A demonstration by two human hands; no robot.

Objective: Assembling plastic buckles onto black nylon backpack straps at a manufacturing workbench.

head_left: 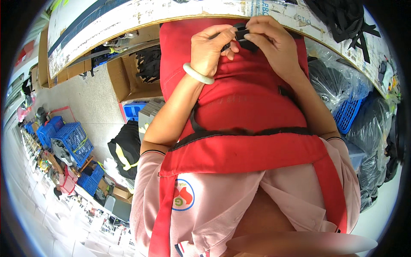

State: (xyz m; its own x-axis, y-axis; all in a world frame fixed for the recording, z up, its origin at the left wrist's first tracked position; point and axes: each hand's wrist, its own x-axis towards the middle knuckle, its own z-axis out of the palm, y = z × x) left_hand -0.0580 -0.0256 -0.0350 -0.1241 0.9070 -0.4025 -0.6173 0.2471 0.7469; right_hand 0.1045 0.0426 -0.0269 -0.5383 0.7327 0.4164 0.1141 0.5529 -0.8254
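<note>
Both my hands are raised over the lap of my red apron, close to the table's near edge. Between them is a small black strap-like piece, possibly webbing with a fitting; its details are too small to tell. My left hand, with a pale bangle on its wrist, pinches the piece's left end between thumb and forefinger. From the other side my right hand grips it, thumb and fingers pressed together. More black material hangs just below the fingertips, partly hidden by them.
A worn white table spans the far side. Black straps lie heaped at its right. Under it on the left stands a cardboard box of black pieces. Plastic-wrapped bundles and a blue crate are at the right.
</note>
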